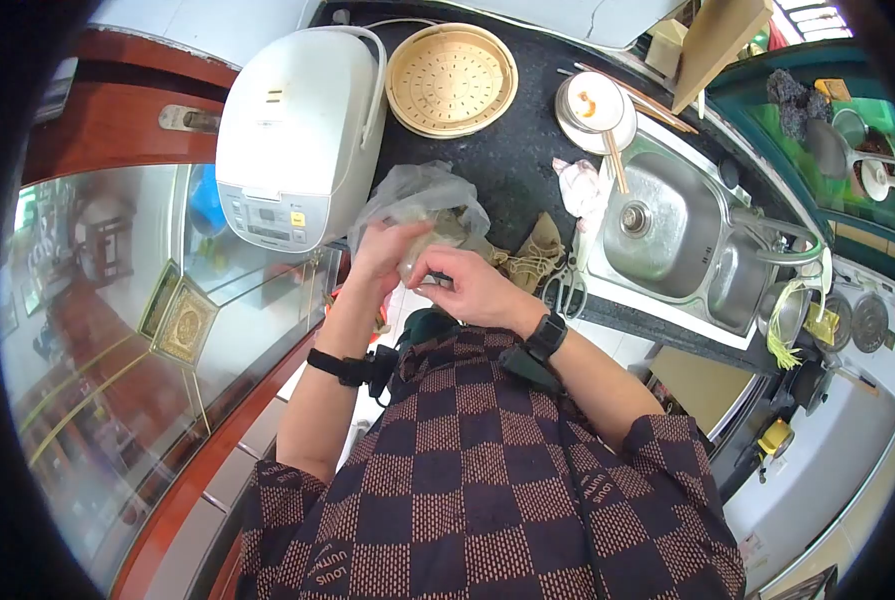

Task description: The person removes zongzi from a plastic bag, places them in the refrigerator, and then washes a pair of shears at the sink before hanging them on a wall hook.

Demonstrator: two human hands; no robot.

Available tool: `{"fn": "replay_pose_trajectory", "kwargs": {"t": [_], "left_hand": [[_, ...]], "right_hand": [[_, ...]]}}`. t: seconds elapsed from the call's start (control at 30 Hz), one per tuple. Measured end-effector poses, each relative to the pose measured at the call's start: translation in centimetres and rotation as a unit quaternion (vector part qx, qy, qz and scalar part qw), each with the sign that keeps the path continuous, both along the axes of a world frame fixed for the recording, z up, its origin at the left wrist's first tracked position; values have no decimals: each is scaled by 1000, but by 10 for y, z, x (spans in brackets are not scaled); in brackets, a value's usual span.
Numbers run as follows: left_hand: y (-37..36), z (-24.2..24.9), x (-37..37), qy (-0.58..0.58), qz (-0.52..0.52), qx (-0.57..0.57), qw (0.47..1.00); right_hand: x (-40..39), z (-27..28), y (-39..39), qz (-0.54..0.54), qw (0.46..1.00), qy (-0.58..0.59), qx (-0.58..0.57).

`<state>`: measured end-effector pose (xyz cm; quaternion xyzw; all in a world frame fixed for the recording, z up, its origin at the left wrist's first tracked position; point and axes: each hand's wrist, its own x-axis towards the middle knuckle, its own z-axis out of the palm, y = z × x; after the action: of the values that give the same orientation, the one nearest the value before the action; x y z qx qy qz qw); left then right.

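At the counter's near edge, a clear plastic bag (429, 186) stands crumpled, with something greenish-brown inside that I cannot make out. My left hand (385, 252) grips the bag's near left side, its fingers curled round the film. Close beside it, my right hand (472, 285) is closed in a pinch on the near side of the bag; its fingertips are partly hidden. To the right of the bag lie a crumpled brown cloth-like bundle (537, 255) and a pair of scissors (567, 288) with grey handles.
A white rice cooker (302, 130) stands left of the bag, and a round steamer basket (452, 80) behind it. Farther right are a bowl (592, 100) on a plate, chopsticks (615, 165), a pinkish-white packet or cloth (579, 188) and a steel sink (662, 215).
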<state>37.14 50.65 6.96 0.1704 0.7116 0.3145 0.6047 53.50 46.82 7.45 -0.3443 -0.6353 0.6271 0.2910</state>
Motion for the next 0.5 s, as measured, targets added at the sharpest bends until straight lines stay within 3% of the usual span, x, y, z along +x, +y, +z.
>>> {"fn": "replay_pose_trajectory", "kwargs": {"t": [0.1, 0.27, 0.33, 0.37, 0.43, 0.5], "left_hand": [[-3, -27, -16, -82, -71, 21, 994], [-5, -43, -27, -88, 17, -14, 996], [-7, -55, -36, -118, 22, 8, 993], [-8, -61, -39, -148, 27, 30, 988], [-6, -64, -38, -176, 47, 14, 983], [-6, -64, -37, -203, 67, -1, 977]], "right_hand": [[0, 2, -2, 15, 999, 3, -47], [5, -21, -8, -27, 994, 33, -104], [2, -26, -9, -170, 960, 43, -217], [3, -29, -9, -169, 960, 43, -217], [4, -31, -6, -195, 940, -53, -274], [2, -37, -5, -190, 936, -64, -289]]}}
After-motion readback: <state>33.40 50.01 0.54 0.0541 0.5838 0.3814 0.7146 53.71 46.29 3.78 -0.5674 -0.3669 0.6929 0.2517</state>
